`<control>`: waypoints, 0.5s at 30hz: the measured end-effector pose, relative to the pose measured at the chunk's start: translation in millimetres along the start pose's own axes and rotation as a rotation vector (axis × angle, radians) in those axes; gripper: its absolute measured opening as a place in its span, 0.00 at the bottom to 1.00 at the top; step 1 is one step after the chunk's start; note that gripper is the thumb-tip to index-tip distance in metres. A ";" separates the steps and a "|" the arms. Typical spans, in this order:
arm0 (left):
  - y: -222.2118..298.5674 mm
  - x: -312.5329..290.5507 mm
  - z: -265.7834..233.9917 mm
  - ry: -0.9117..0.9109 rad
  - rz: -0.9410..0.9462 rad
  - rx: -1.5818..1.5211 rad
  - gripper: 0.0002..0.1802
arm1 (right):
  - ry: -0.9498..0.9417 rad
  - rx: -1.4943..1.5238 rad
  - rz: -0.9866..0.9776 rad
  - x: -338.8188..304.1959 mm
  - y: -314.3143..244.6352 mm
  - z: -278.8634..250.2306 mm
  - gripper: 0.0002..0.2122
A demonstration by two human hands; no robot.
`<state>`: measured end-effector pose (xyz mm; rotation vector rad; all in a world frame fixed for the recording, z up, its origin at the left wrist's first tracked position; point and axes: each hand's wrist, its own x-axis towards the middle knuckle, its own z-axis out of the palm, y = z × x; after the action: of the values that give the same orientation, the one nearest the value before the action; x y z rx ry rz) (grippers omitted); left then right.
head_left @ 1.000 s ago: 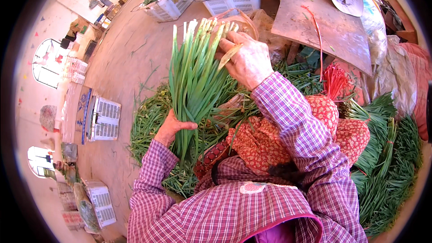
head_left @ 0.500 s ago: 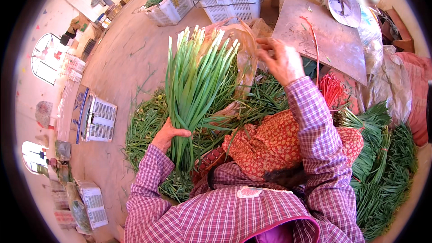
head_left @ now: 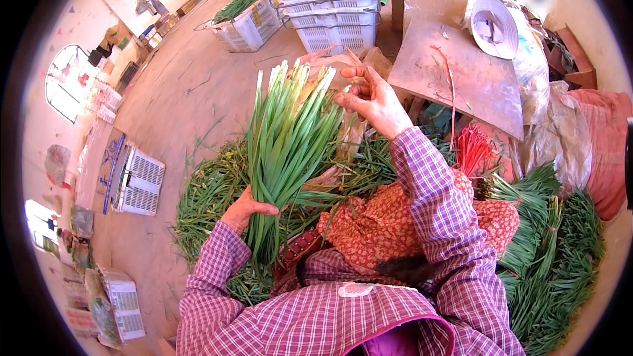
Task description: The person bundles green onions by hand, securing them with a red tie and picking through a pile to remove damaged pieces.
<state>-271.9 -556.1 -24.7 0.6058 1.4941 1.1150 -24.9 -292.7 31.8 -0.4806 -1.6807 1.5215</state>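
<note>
My left hand [head_left: 245, 211] grips the lower part of a thick bunch of long green chive stalks [head_left: 285, 147], held upright so the pale cut ends point away from me. My right hand [head_left: 373, 97] is raised beside the top of the bunch, fingers pinching thin dry husk strips [head_left: 328, 60] at the pale ends. Both sleeves are purple plaid. A red patterned cloth [head_left: 379, 227] covers my lap under the bunch.
Loose chives lie in heaps on the floor at left [head_left: 208, 194] and right [head_left: 560, 270]. A bundle of red ties [head_left: 471, 148] lies by a brown board [head_left: 458, 79] with a white hat [head_left: 493, 26]. White crates [head_left: 330, 10] stand ahead, flat ones [head_left: 135, 181] to the left.
My right hand has moved away from the top of the bunch to the right and up, pulling husk strips off. The bunch has tilted slightly; my left hand keeps its grip.
</note>
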 end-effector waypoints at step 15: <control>-0.3 -13.9 12.4 -0.003 0.027 0.022 0.38 | -0.030 -1.058 -0.663 2.9 -13.6 -3.2 0.08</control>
<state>-256.6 -564.2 -17.7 0.6446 1.5018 1.1193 -21.1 -291.2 45.5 -0.3477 -2.2726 0.0939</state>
